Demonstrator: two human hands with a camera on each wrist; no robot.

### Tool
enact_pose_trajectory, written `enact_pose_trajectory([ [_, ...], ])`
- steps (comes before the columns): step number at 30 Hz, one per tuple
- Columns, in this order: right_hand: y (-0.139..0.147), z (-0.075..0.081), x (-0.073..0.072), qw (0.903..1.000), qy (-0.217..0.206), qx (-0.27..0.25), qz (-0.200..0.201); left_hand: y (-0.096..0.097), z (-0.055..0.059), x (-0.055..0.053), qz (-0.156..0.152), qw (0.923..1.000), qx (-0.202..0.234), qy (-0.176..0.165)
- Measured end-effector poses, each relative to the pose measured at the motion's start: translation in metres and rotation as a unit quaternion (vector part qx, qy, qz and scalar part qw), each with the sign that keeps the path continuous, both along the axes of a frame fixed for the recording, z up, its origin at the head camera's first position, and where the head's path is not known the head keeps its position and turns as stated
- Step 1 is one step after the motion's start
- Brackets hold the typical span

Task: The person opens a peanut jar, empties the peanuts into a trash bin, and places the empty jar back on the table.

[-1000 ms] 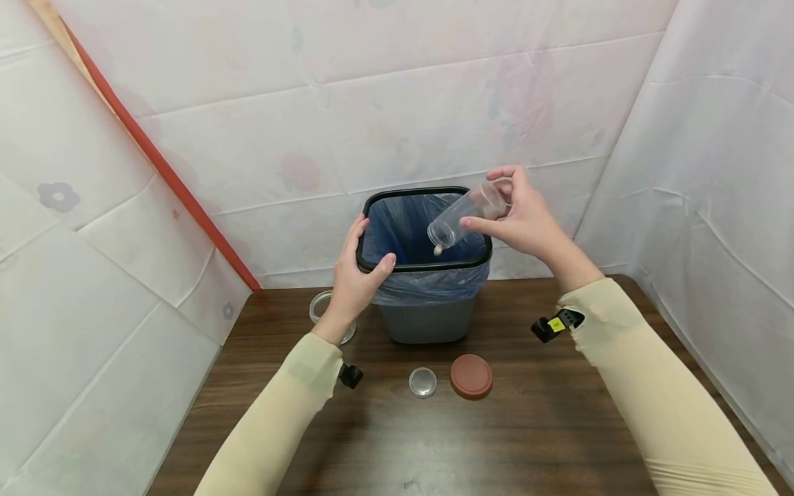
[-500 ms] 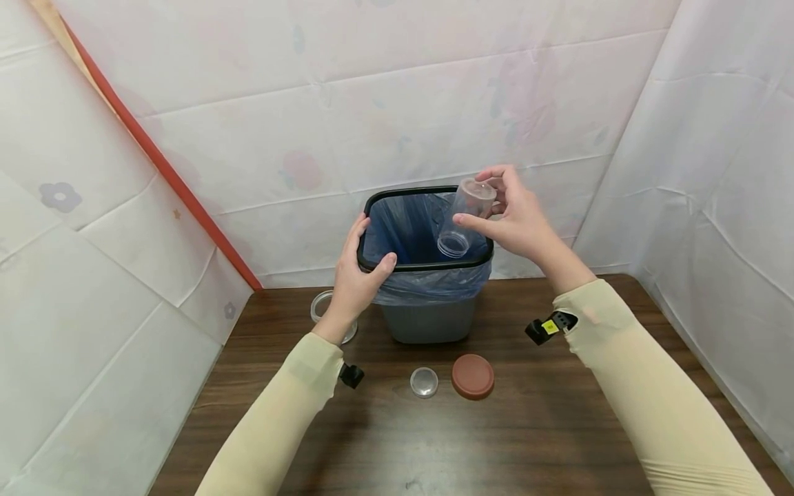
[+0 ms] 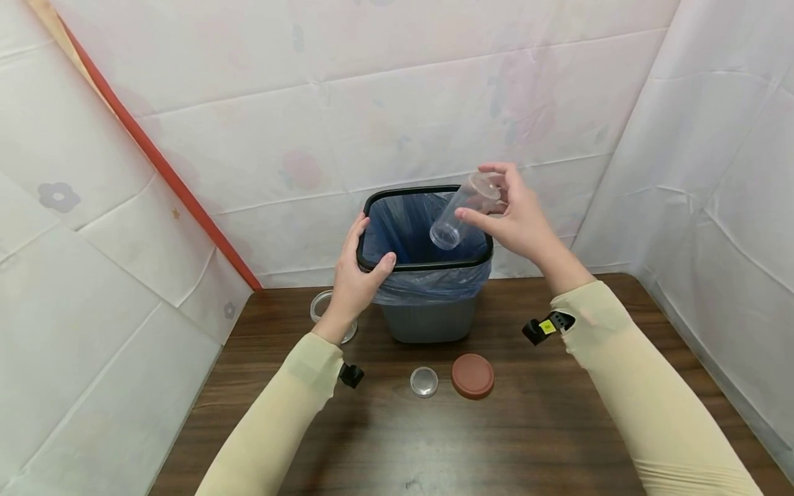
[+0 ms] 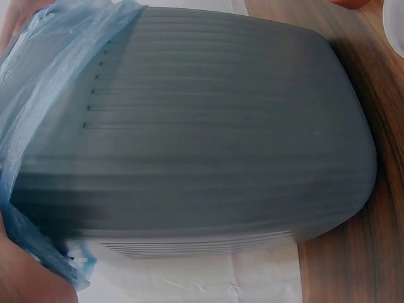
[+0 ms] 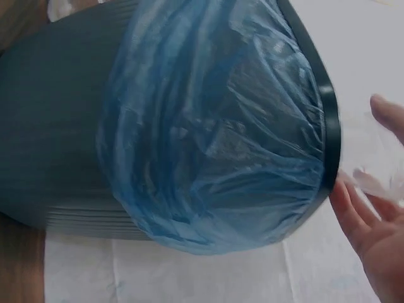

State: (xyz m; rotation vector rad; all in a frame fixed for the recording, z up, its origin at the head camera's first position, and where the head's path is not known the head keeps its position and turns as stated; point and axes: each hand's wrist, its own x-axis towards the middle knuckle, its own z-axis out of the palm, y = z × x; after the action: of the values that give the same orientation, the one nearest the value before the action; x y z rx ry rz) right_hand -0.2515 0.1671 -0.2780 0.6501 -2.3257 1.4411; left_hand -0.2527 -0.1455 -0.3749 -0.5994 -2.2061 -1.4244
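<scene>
the jar (image 3: 469, 200): right wrist view crops it, head view shows it transparent, slanted over the bin (image 3: 428, 324); your right hand (image 3: 521, 220) pinches it between thumb and fingers, your left hand (image 3: 355, 277) grips the black rim (image 3: 428, 266)

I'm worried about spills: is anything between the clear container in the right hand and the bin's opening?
Nothing visible. The right hand holds the clear container tilted, its lower end over the opening of the bin. The left hand grips the black rim at the opposite side.
</scene>
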Motion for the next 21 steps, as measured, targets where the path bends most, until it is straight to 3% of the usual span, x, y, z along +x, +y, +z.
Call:
enact_pose_trajectory([
  [12, -0.0033, -0.0011, -0.0043, 0.9998, 0.001, 0.016, -0.014, -0.0074, 0.0001, 0.0006, 0.004, 1.0, 0.002, 0.0],
  [17, -0.0027, -0.0033, -0.0045, 0.9999, 0.0, -0.003, -0.011, -0.0075, 0.0004, 0.002, 0.005, 1.0, 0.002, 0.001],
  [21, -0.0007, -0.0045, -0.0029, 0.9995, 0.008, 0.004, -0.031, -0.0072, -0.0003, 0.0018, 0.004, 1.0, 0.002, 0.0],
])
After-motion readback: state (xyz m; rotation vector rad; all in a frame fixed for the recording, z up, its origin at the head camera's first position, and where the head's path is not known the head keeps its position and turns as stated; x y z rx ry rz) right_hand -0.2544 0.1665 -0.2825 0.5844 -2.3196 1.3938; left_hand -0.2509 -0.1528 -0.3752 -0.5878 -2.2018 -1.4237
